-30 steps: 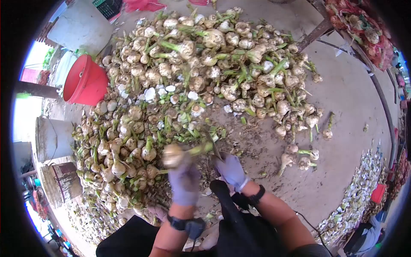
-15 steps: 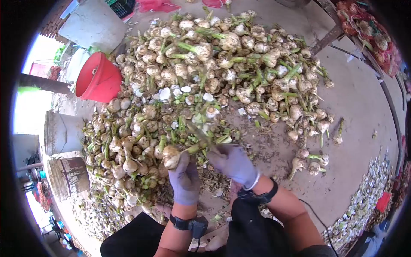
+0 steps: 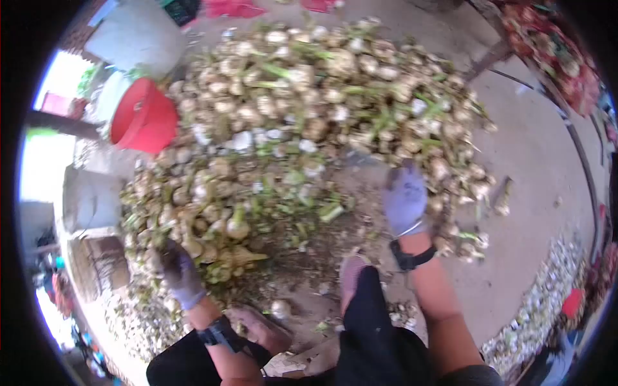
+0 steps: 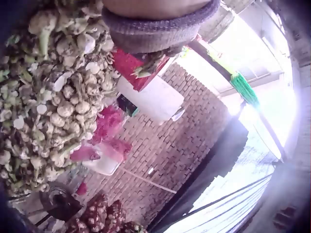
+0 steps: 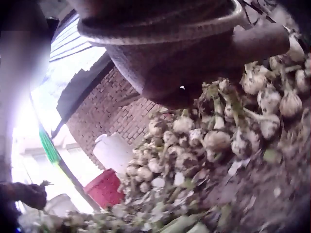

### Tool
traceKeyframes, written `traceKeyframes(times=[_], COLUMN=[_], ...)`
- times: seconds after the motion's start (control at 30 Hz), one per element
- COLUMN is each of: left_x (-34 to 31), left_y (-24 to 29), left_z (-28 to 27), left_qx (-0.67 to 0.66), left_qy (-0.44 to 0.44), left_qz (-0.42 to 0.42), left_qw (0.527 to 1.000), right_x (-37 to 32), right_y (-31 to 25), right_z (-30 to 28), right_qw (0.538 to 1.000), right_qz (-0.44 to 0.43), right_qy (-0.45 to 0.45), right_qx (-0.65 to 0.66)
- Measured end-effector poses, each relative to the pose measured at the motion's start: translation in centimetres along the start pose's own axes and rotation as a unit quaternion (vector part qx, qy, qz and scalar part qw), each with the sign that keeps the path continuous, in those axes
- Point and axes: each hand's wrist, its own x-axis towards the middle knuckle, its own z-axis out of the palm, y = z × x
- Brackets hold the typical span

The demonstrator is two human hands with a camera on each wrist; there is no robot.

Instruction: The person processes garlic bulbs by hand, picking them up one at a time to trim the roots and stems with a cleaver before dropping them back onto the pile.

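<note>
In the head view the gloved left hand [image 3: 181, 275] is over the left garlic pile [image 3: 209, 186], its dark fingers blurred against the bulbs. Whether they hold anything is unclear. Only its cuff and part of the glove [image 4: 150, 36] show in the left wrist view. The gloved right hand [image 3: 405, 201] grips a knife, whose grey blade [image 3: 362, 158] points left at the lower edge of the large pile of stemmed garlic [image 3: 335, 71]. The right wrist view shows the dark underside of this glove [image 5: 165, 68] beside stemmed bulbs [image 5: 216, 141].
A red bucket [image 3: 145, 116] and pale buckets [image 3: 90, 199] line the left side. Cut stems [image 3: 331, 211] and peelings lie between the piles. One bulb [image 3: 281, 309] is on the ground by a foot [image 3: 261, 328]. Net sacks [image 3: 553, 51] stand at the upper right.
The hands have moved apart: the left went left over the pile, the right went up and right with the knife. The stemmed bulb is no longer seen between them.
</note>
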Motion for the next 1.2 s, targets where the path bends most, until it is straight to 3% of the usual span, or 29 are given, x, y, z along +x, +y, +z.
traceKeyframes(times=[0.03, 0.07, 0.1, 0.13, 0.17, 0.2, 0.27, 0.33, 0.4, 0.57, 0.63, 0.67, 0.7, 0.77, 0.8, 0.87, 0.93, 0.97, 1.0, 1.03, 1.07, 1.1, 1.13, 1.17, 1.2], left_x=[-1.8, -1.7, -1.8, -2.7, -4.8, -7.1, -9.1, -11.2, -12.6, -13.8, -13.9, -14.0, -13.7, -11.2, -9.8, -7.4, 0.2, 3.1, 2.2, 0.9, -1.3, -1.8, -2.2, -4.7, -7.7], left_y=[0.6, 0.3, -0.5, -1.2, -0.2, 1.0, -1.0, -1.3, -1.6, -1.6, -1.2, -1.0, -0.6, -0.4, -0.3, -0.2, -1.4, -2.3, -0.1, 3.8, 4.8, 2.9, 0.6, -0.8, -2.4], left_z=[2.0, 1.8, 1.5, 2.7, 6.2, 9.5, 10.5, 13.3, 14.8, 16.4, 17.3, 16.7, 16.0, 15.2, 14.2, 8.7, -2.6, -6.9, -4.5, -0.6, 3.6, 4.2, 4.5, 7.4, 10.3], left_qx=[0.410, 0.028, -0.362, -0.354, -0.318, -0.307, -0.221, -0.172, -0.087, -0.050, -0.144, -0.139, -0.173, -0.218, -0.220, -0.183, -0.170, -0.018, -0.274, -0.503, -0.513, -0.442, -0.364, -0.214, -0.058], left_qy=[-0.034, -0.106, -0.175, -0.087, -0.104, -0.053, -0.040, -0.035, -0.119, -0.113, -0.093, -0.089, -0.060, -0.040, -0.077, -0.089, -0.093, -0.075, -0.032, 0.019, -0.013, -0.106, -0.196, -0.165, -0.127], left_qz=[0.117, -0.021, -0.153, -0.175, -0.187, -0.216, -0.221, -0.230, -0.175, -0.201, -0.229, -0.230, -0.241, -0.233, -0.191, -0.130, -0.124, 0.078, -0.057, -0.185, -0.197, -0.211, -0.222, -0.242, -0.256], left_qw=[0.904, 0.994, 0.903, 0.914, 0.924, 0.925, 0.949, 0.957, 0.973, 0.972, 0.958, 0.959, 0.953, 0.947, 0.954, 0.970, 0.973, 0.994, 0.959, 0.844, 0.835, 0.865, 0.883, 0.932, 0.956], right_x=[0.9, 1.9, 2.5, 2.8, 2.7, 2.2, 0.7, -1.9, -3.1, -3.3, -3.6, -5.2, -7.4, -11.7, -10.5, -10.7, -6.0, -3.6, -1.5, 0.5, 2.2, 3.1, 3.6, 3.7, 2.6], right_y=[1.4, 2.2, 1.4, -0.6, -2.2, -3.3, -6.7, -8.7, -10.8, -12.1, -12.0, -10.7, -8.5, -4.3, -4.0, -2.3, -2.2, -1.4, -0.8, -0.4, -0.1, 0.4, 1.2, 1.9, 2.3], right_z=[1.0, 2.6, 4.2, 3.8, 1.4, -0.9, -3.6, -3.2, -4.3, -3.8, -3.3, -0.6, 2.7, 6.0, 6.2, 4.7, 1.7, 0.5, 0.1, 0.6, 1.5, 2.5, 3.7, 4.9, 5.6], right_qw=[1.000, 0.999, 0.998, 0.999, 0.998, 0.993, 0.938, 0.872, 0.846, 0.817, 0.794, 0.847, 0.872, 0.853, 0.854, 0.908, 0.978, 0.992, 0.993, 0.999, 0.999, 0.999, 0.990, 0.967, 0.966], right_qz=[-0.010, -0.023, -0.034, -0.043, -0.028, -0.008, 0.082, 0.074, 0.039, 0.036, 0.063, -0.083, -0.228, -0.110, -0.123, 0.040, 0.017, -0.025, -0.073, -0.018, 0.033, 0.031, 0.074, 0.115, 0.113], right_qy=[-0.005, -0.010, -0.017, -0.018, -0.032, -0.045, -0.253, -0.353, -0.356, -0.380, -0.405, -0.391, -0.360, -0.470, -0.466, -0.403, -0.143, -0.048, 0.043, 0.013, -0.013, -0.009, -0.119, -0.229, -0.231], right_qx=[-0.014, -0.024, -0.041, -0.025, 0.045, 0.106, 0.221, 0.330, 0.395, 0.433, 0.449, 0.351, 0.243, 0.198, 0.197, 0.106, 0.152, 0.118, 0.086, 0.038, -0.005, -0.005, -0.006, -0.006, 0.019])
